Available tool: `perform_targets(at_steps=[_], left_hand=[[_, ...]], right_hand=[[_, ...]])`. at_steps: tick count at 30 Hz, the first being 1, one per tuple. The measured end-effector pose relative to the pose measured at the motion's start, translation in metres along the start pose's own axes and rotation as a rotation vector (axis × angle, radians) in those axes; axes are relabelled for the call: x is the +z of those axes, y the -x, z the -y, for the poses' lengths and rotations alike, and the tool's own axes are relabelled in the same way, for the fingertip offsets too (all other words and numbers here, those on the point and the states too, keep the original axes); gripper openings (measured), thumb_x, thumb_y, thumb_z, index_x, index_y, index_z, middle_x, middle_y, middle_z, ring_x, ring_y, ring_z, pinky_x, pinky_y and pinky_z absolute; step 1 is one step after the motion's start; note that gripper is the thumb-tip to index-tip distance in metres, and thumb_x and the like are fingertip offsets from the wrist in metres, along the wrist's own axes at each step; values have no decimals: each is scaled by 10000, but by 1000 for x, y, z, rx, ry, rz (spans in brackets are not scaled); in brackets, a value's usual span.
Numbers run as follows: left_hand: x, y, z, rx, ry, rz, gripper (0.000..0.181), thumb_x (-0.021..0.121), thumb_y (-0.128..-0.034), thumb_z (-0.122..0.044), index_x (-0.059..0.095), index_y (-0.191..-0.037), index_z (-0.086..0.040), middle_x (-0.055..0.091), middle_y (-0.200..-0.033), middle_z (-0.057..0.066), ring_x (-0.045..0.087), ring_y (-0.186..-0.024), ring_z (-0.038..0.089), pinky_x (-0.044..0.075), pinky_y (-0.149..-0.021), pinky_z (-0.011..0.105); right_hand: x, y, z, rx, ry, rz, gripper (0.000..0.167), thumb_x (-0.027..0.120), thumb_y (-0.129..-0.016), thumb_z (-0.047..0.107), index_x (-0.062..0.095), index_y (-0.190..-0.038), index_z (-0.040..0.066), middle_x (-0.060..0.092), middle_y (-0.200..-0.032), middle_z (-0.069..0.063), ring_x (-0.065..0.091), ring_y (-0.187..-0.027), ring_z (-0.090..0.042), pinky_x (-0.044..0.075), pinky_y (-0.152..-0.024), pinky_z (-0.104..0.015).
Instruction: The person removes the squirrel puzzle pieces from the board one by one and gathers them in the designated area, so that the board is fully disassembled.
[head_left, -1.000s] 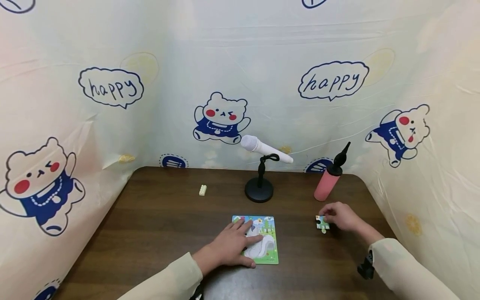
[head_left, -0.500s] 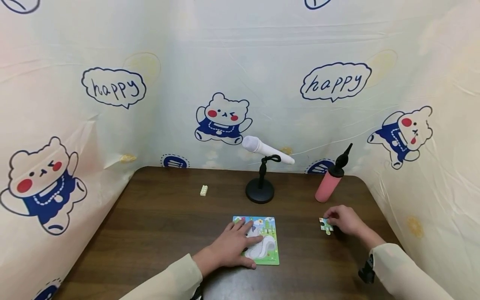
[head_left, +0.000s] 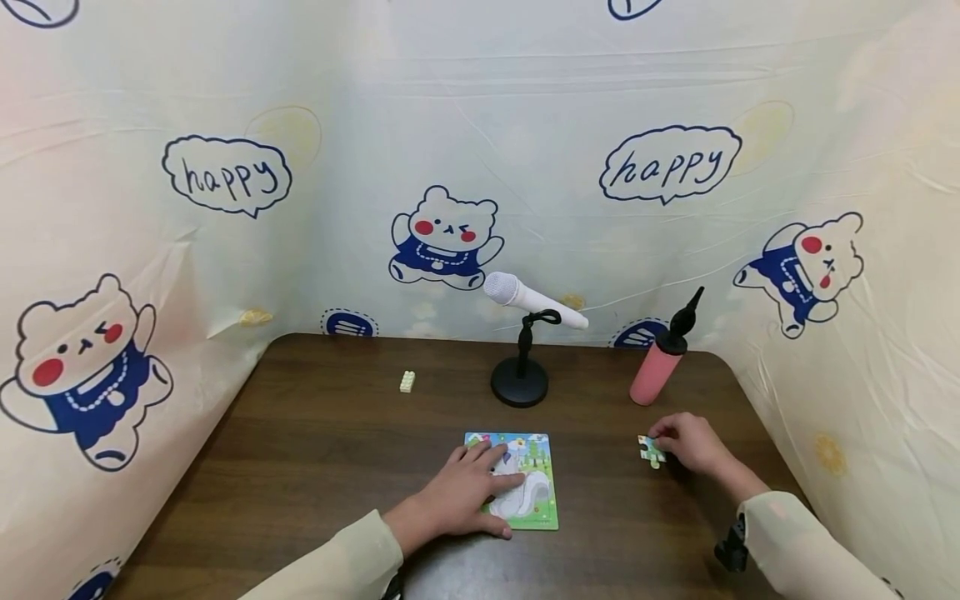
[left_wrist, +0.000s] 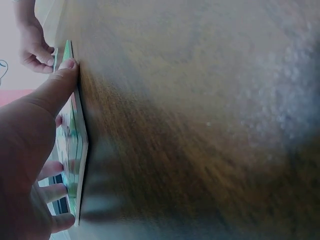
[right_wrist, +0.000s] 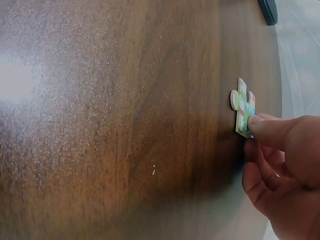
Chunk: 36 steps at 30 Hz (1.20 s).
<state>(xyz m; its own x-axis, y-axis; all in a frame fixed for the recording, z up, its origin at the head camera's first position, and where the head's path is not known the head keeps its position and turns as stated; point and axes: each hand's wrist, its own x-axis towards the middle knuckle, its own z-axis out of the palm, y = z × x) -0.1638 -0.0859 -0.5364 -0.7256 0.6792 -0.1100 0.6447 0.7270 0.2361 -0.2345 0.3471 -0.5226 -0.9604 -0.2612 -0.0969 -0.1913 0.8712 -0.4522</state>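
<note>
Spread out flat, my left hand (head_left: 459, 498) rests on a square puzzle board (head_left: 538, 512) printed with a green and blue scene and a grey-white recess. Palm and fingers cover the board's left side. To the right, my right hand (head_left: 693, 443) pinches a jigsaw puzzle piece (head_left: 651, 452) between thumb and fingers. In the right wrist view the thumb lies on top of the piece (right_wrist: 243, 110), near one edge, and its knobs and notches show. The piece is held tilted, just at or above the table; I cannot tell whether it touches.
Behind the board stands a white microphone (head_left: 540, 303) on a black round-based stand (head_left: 519, 385). A pink hand pump (head_left: 654, 375) with a black top stands beyond my right hand. A small cream toy brick (head_left: 407, 382) lies back left. Printed cloth (head_left: 337, 208) surrounds the brown table (head_left: 322, 467).
The right hand and the puzzle piece appear slightly farther right and lower than a second ago, though the whole view also shifted a little. My left hand stays on the board.
</note>
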Motion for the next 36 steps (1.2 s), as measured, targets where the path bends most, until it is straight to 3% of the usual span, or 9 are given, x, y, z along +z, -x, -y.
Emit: perform_targets(at_steps=[6, 11, 17, 23, 29, 36], left_hand=[[2, 2, 3, 14, 14, -38, 809, 560, -825, -842, 444, -1530, -464, 336, -1658, 93, 325, -1508, 394, 290, -1144, 690], [-2, 6, 8, 21, 3, -83, 768, 556, -862, -814, 490, -1518, -421, 370, -1637, 106, 337, -1507, 377, 293, -1151, 677], [-4, 12, 23, 4, -8, -69, 742, 559, -875, -798, 487, -1517, -431, 342, -1653, 116, 334, -1507, 378, 300, -1146, 683], [-6, 19, 31, -1, -8, -13, 783, 560, -855, -820, 438, -1537, -455, 254, -1695, 101, 257, -1541, 401, 243, -1172, 690], [-6, 20, 31, 5, -12, 0, 811, 560, -840, -836, 410, -1547, -470, 266, -1689, 111, 249, -1543, 403, 237, -1175, 688], [-4, 20, 27, -9, -13, 11, 803, 562, -832, -842, 424, -1535, -480, 285, -1682, 116, 270, -1535, 398, 283, -1155, 688]], right_hand=[[-3, 0, 0, -35, 3, 2, 54, 748, -919, 94, 779, -961, 106, 738, -923, -2, 620, -824, -141, 547, -774, -414], [-8, -6, 15, -82, -24, 4, 71, 749, -923, 96, 776, -989, 96, 739, -935, -1, 646, -843, -141, 570, -784, -414], [-7, -19, 54, -156, -77, 46, 141, 754, -935, 139, 772, -1058, 73, 742, -967, 9, 673, -893, -148, 587, -832, -418], [12, -36, 98, -225, -114, 130, 165, 737, -958, 169, 759, -1106, 99, 725, -999, 38, 634, -893, -123, 564, -833, -373], [37, -43, 141, -260, -155, 199, 159, 719, -967, 136, 754, -1120, 106, 707, -995, 45, 607, -879, -134, 546, -826, -350], [60, -48, 174, -287, -161, 207, 171, 736, -946, 124, 749, -1114, 92, 713, -984, 21, 606, -873, -127, 538, -807, -344]])
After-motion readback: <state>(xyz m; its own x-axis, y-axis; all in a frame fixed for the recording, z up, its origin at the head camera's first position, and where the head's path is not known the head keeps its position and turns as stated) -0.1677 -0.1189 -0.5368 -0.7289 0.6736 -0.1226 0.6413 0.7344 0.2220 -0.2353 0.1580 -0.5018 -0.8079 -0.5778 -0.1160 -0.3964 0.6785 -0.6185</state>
